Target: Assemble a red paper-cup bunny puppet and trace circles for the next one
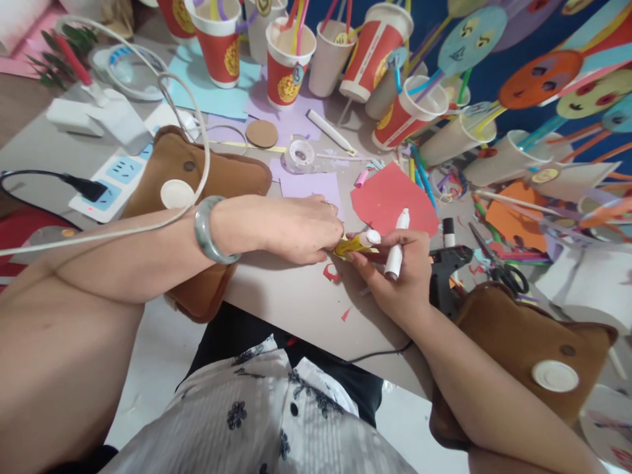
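Observation:
My left hand (296, 229), with a green bangle at the wrist, has its fingers closed on one end of a small yellow piece (349, 246) near the middle of the desk. From the right, my right hand (405, 280) pinches the other end of that piece. A white marker (396, 247) is also tucked between the fingers of my right hand. A white rounded tip (370, 237) shows beside the yellow piece. Red paper (390, 197) lies just beyond my right hand, and purple paper (316, 187) is behind my left hand.
Paper cups (291, 62) with straws line the back. Brown cushions (192, 171) lie under my left forearm and at the right. A black glue gun (447, 273) and scissors (503, 266) sit right of my right hand. A white cable (205, 145) crosses over my left forearm.

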The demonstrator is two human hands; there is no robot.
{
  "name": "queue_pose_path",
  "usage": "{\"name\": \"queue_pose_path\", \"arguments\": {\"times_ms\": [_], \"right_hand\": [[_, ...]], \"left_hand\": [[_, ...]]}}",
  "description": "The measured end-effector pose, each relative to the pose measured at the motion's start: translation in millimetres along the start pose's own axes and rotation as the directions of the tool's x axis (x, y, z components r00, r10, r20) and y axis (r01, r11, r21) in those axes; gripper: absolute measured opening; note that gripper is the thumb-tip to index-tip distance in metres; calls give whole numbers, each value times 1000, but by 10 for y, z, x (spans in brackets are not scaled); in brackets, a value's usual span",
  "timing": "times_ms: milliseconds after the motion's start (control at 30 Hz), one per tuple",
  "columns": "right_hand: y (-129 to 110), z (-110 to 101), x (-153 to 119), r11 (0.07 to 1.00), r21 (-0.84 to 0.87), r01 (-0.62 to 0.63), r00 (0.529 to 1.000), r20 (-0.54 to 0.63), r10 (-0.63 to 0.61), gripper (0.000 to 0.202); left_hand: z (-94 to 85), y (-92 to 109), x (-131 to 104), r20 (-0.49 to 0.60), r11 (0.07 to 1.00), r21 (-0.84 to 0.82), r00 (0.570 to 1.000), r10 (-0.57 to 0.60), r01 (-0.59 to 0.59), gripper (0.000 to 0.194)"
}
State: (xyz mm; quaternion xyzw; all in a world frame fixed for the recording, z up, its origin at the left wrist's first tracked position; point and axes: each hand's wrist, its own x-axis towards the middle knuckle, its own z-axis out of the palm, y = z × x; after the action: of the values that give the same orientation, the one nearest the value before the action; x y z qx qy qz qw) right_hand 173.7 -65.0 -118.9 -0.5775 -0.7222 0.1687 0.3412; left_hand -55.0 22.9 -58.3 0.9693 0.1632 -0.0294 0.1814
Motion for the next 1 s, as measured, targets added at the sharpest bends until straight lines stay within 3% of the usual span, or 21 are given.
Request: {"name": "queue_pose_path", "arguments": {"times_ms": [200,367,567,867,1000], "right_hand": [[-24,-11,15,999,-29,30,999,-23,-31,42],[-47,-18,30,994,-73,79,995,-52,-83,42],[-70,-23,25,998,-34,47,999,-16,-48,41],[-131,-40,68,993,-99,68,996,-48,-73,45],[-132,-38,66,993,-107,45,998,-34,-49,45]], "left_hand": [[-6,16,9,39,998,57,999,-21,18,27],[45,-19,16,-20,1000,29,1000,4,-3,28],[53,-33,11,-18,1000,-8,1000,-13,13,24],[46,-16,3,2,999,-43,1000,-7,7,29],[53,-23,-17,-7,1000,1,1000,15,-15,31]]}}
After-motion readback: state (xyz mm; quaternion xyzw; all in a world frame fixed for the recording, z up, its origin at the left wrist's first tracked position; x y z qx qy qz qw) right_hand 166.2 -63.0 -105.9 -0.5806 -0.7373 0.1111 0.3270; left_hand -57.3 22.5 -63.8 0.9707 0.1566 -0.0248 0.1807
